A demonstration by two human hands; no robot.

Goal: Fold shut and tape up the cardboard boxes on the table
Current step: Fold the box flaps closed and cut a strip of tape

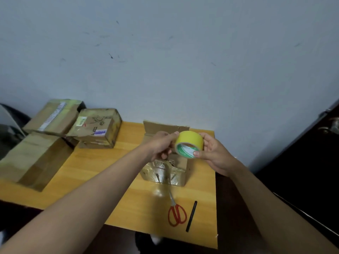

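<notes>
A yellow tape roll (189,141) hangs in the air above a small cardboard box (180,173). My right hand (213,154) grips the roll from the right, thumb on its rim and fingers over the top. My left hand (162,145) pinches at the roll's left edge with thumb and forefinger. The box stands on the wooden table (102,182), its rear flap (161,127) upright and its front side covered in glossy old tape. Whether its other flaps are down is hidden by my hands.
Several taped cardboard boxes are stacked at the table's left: a long one (34,160), one behind it (53,117) and a squarish one (97,128). Red-handled scissors (176,212) and a black pen (191,216) lie near the front edge. A dark door (302,162) stands right.
</notes>
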